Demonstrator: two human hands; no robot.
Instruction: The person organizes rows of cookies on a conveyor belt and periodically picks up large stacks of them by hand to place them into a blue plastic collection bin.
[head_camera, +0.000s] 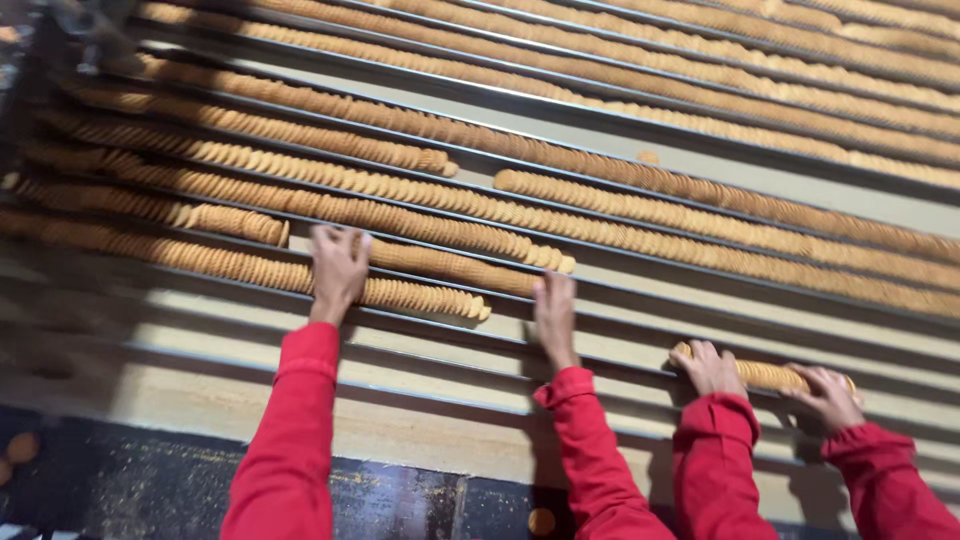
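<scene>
Two of your hands lie flat and open on the biscuit rows, left hand (338, 268) and right hand (554, 312) well apart; press gently, while a co-worker's hands (765, 378) clamp a short stack (765, 375).

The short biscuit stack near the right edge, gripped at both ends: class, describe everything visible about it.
The short biscuit stack is a row of thin, round, golden-brown biscuits standing on edge, packed face to face. It lies across a pale conveyor lane between metal guide rails, apart from the long rows. A co-worker's two hands, in red sleeves, press its ends.
</scene>
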